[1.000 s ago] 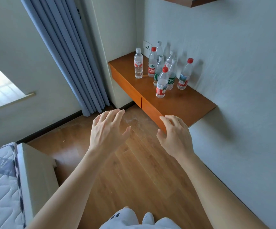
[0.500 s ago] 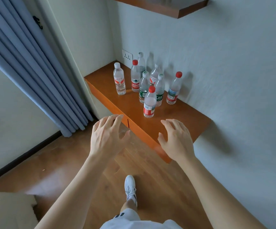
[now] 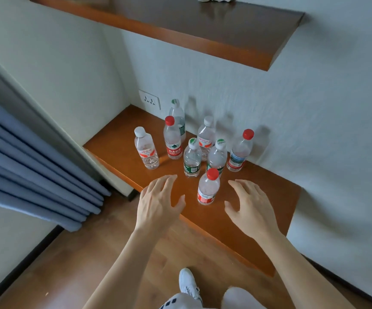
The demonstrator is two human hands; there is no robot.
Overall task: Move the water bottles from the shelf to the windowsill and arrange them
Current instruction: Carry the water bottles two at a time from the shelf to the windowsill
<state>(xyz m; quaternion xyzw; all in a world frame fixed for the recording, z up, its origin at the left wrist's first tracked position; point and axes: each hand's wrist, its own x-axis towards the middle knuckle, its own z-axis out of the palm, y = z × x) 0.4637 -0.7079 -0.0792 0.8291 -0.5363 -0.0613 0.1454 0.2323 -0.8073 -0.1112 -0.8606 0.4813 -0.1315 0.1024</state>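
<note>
Several clear water bottles stand upright in a cluster on the orange wooden shelf (image 3: 118, 139) in the wall corner. The nearest one, a red-capped bottle (image 3: 207, 187), stands alone near the front edge. Behind it are two green-labelled bottles (image 3: 191, 158), a red-capped bottle with a blue label (image 3: 239, 151) on the right and a white-capped bottle (image 3: 146, 151) on the left. My left hand (image 3: 158, 204) and my right hand (image 3: 250, 206) hover on either side of the nearest bottle, fingers spread, holding nothing. The windowsill is out of view.
A second, darker wooden shelf (image 3: 214, 34) juts out overhead above the bottles. A wall socket (image 3: 149, 99) sits behind them. Blue curtains (image 3: 24, 166) hang at the left. My white shoe (image 3: 188, 284) stands on the wood floor below.
I have stepped closer to the shelf. Both hands have moved forward over its front edge and now flank the nearest red-capped bottle. The bed and window have left the view.
</note>
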